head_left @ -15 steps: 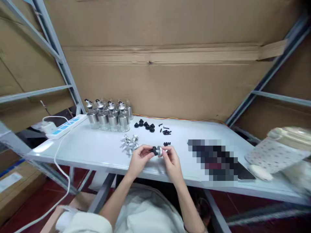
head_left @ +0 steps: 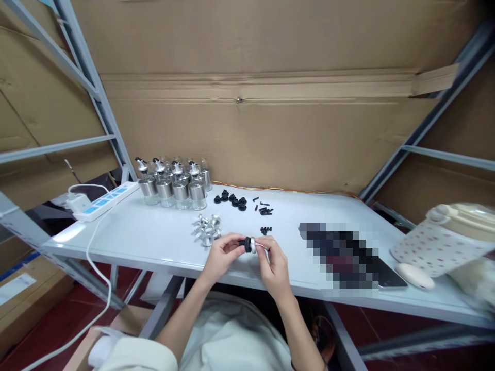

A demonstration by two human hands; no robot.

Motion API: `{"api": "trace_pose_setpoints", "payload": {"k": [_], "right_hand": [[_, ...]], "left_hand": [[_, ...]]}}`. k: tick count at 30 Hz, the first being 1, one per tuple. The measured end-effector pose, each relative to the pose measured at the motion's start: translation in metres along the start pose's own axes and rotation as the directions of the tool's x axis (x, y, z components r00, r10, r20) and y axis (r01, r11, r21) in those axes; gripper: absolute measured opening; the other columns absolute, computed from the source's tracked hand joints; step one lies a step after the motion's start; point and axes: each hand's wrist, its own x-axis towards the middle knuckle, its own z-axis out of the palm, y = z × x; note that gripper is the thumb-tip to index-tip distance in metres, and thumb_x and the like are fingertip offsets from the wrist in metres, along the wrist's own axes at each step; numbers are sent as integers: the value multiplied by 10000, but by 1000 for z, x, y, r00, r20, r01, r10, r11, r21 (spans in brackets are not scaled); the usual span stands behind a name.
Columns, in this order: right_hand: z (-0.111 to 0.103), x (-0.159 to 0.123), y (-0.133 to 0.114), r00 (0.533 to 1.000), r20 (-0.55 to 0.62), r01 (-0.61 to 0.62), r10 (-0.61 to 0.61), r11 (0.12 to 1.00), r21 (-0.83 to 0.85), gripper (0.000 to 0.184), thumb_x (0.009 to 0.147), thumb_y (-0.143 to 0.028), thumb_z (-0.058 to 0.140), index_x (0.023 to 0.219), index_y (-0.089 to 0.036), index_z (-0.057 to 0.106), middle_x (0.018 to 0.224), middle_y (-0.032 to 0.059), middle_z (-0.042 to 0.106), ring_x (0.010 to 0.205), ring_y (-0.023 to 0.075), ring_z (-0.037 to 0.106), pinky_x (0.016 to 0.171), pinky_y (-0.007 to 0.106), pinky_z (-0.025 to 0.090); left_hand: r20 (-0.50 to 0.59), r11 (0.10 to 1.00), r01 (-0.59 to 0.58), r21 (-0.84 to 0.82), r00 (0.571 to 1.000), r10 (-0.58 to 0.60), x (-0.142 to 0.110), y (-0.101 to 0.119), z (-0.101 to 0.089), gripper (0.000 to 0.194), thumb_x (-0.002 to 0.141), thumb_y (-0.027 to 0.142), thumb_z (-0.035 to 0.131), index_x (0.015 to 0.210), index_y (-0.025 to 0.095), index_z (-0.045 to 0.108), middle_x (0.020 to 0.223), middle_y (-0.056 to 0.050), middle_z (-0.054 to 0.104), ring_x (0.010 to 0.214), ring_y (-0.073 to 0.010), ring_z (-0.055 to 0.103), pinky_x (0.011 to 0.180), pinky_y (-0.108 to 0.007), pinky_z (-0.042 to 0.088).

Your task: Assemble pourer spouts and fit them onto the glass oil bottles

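Observation:
Over the front edge of the white table, my two hands meet around a small part. My left hand pinches its black round piece. My right hand pinches the silver cap joined to it. Just behind my left hand lies a loose heap of silver spout caps. A few tiny black bits lie just behind my right hand.
Several glass bottles with metal bases stand at the back left. Black round plugs and small black pins lie behind. A power strip sits at the left; a phone, a white mouse and a dotted container at the right.
Both hands have shifted slightly toward the table's front edge with the part still pinched between them. Nothing else on the table moved.

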Motion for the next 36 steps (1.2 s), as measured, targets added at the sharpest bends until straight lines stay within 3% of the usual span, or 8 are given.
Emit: {"api": "trace_pose_setpoints", "payload": {"k": [6,12,16,19,23,28,32,36], "right_hand": [[-1,-2,2,998,5,-68,68,997,30,98,915,-169,456,913,-209,546,789,14,584,738,138,563,678,255,437],[-4,-3,6,952,118,-301,284,936,184,124,918,-299,478,873,-203,544,651,-8,598,602,138,547,561,247,400],[-4,-2,6,954,137,-293,266,921,257,122,912,-303,488,869,-206,548,667,-10,590,600,132,548,555,241,401],[-2,0,6,970,125,-233,207,938,257,113,918,-277,476,872,-210,555,695,-10,560,632,131,541,603,248,422],[0,1,7,983,131,-158,129,958,240,139,930,-248,452,857,-217,566,760,5,537,701,135,528,650,253,430],[2,1,7,979,161,-155,127,972,176,186,943,-254,427,884,-224,601,793,20,529,753,149,526,695,277,441],[6,0,5,973,61,-223,224,975,-22,229,905,-338,497,1051,-229,635,982,70,507,927,197,523,816,360,451],[8,0,4,958,-106,-279,266,951,-132,256,832,-376,598,1010,-212,681,967,77,464,951,223,499,832,393,457]], "left_hand": [[22,997,-82,-5,996,82,-1,1,0,197,645,251,785,791,140,713,843,-59,651,817,-165,631,772,-273,514],[30,972,-236,10,971,236,-1,-2,0,156,663,245,779,769,152,711,785,-49,636,758,-154,622,714,-279,526],[65,955,-295,3,953,295,-1,-2,0,136,670,231,774,770,163,713,763,-43,630,727,-143,613,686,-269,519],[63,965,-263,2,963,263,-2,-2,0,141,657,230,780,753,157,706,729,-30,609,692,-130,594,667,-258,506],[23,992,-126,-19,992,126,-2,0,0,188,602,230,804,696,134,674,676,2,560,639,-105,560,638,-235,485],[-38,1000,-16,-2,999,16,0,1,2,222,566,219,803,689,125,643,672,2,573,651,-116,565,632,-230,481],[-167,991,-62,115,983,80,2,-4,7,179,658,233,740,772,131,645,762,-26,607,747,-145,602,710,-250,502],[-62,946,-166,278,980,190,-1,-3,9,161,786,225,628,926,156,667,938,-69,612,893,-174,613,780,-277,521]]}}
